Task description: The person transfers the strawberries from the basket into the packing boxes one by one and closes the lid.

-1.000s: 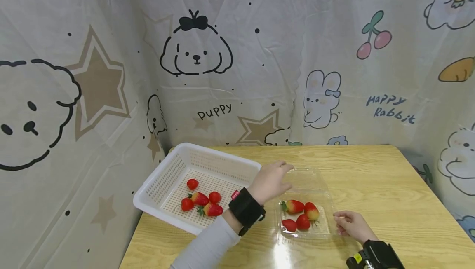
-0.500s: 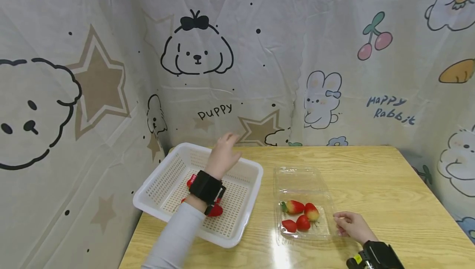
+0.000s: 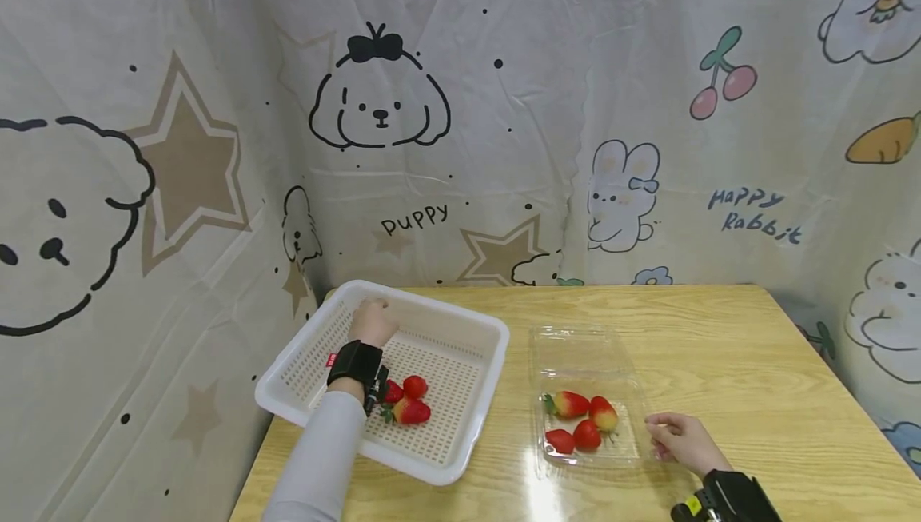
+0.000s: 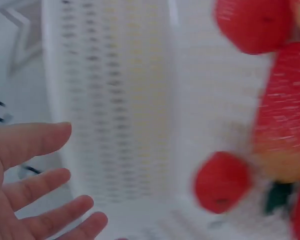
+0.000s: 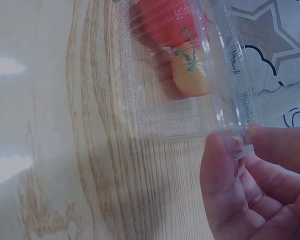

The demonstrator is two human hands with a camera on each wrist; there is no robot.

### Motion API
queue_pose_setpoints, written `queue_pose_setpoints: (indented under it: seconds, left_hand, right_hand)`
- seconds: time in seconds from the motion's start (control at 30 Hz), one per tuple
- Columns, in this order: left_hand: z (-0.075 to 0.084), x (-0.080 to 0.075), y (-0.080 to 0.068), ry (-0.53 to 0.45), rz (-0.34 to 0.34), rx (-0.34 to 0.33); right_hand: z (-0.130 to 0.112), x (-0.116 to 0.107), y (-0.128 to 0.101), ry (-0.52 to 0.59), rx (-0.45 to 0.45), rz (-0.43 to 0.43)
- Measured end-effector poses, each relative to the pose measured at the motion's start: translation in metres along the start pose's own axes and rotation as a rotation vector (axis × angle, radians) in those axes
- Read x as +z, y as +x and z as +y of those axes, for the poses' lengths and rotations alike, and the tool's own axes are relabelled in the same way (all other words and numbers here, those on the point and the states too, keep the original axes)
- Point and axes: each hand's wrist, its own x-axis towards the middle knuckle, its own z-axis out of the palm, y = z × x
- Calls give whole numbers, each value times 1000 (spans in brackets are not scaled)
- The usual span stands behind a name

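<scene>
My left hand (image 3: 372, 324) is over the far left part of a white plastic basket (image 3: 471, 442). Its fingers are spread and hold nothing in the left wrist view, with a small red strawberry (image 4: 222, 181) on the basket floor to their right. More strawberries (image 3: 412, 411) lie near the wrist, partly covered by the forearm. At the right, my right hand (image 3: 685, 440) pinches the corner of a clear plastic clamshell box (image 5: 165, 122) between thumb and finger. The box's lid (image 3: 576, 348) is folded back, and several red and yellow strawberries (image 3: 571, 404) lie inside.
Both containers stand on a light wood table (image 3: 755, 362), the basket left of the box. A printed curtain (image 3: 518, 146) hangs behind the table and along its sides. Black bands with cameras circle both wrists.
My left hand has swung left from beside the clamshell box to above the basket, and lowered toward it. The right hand keeps its pinch on the box, and the strawberries inside look the same.
</scene>
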Motion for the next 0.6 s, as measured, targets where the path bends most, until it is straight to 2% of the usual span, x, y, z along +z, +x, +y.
queue_pose_setpoints:
  seconds: [0.07, 0.1, 0.17, 0.2, 0.3, 0.33, 0.37, 0.4, 0.43, 0.47, 0.53, 0.6]
  left_hand:
    - [-21, 11, 9, -4, -31, -20]
    - [-38, 21, 17, -10, -14, 12]
    - [-57, 34, 26, -5, -45, -12]
    - [-64, 38, 29, 11, -54, -22]
    - [-74, 48, 34, 53, -116, -115]
    - [-73, 47, 33, 84, -175, -180]
    - [-84, 55, 37, 124, -188, -174]
    - [-100, 67, 43, 152, -189, -156]
    - [-117, 81, 52, 174, -225, -164]
    - [-142, 101, 63, 199, -238, -151]
    - [-201, 149, 96, 250, -229, -129]
    - [-263, 203, 136, 299, -195, -108]
  right_hand:
    - [0, 0, 0, 8, 0, 3]
    - [0, 0, -1, 8, -3, -1]
    - [0, 0, -1, 12, 4, 3]
    - [0, 0, -1, 11, 7, 2]
    - [1, 0, 1, 9, 13, 1]
    - [2, 0, 2, 10, 13, 1]
    - [2, 0, 2, 13, 13, 0]
    - [3, 0, 3, 11, 6, -5]
    - [3, 0, 3, 17, 6, -5]
    - [3, 0, 3, 22, 5, -6]
    - [3, 0, 3, 24, 2, -9]
    - [4, 0, 4, 23, 4, -9]
